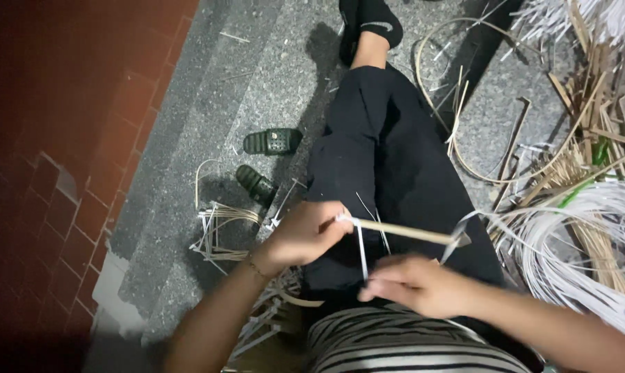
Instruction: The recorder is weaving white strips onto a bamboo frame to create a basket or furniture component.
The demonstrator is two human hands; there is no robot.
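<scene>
My left hand [305,233] grips one end of a thin tan bamboo stick [408,232] that lies across my lap, over black trousers [385,159]. A white plastic strip [361,250] is wrapped around the stick near that hand and runs down to my right hand [414,284], which pinches it below the stick. Another piece of white strip [457,236] curls at the stick's far end. Both hands are closed on what they hold.
I sit on a grey stone floor [257,83]. Two dark green sandals [271,141] lie to the left. A pile of bamboo splints [589,131] and a bundle of white strips [582,242] fill the right side. Loose strips [222,231] lie at my left. A red brick wall [70,138] is at far left.
</scene>
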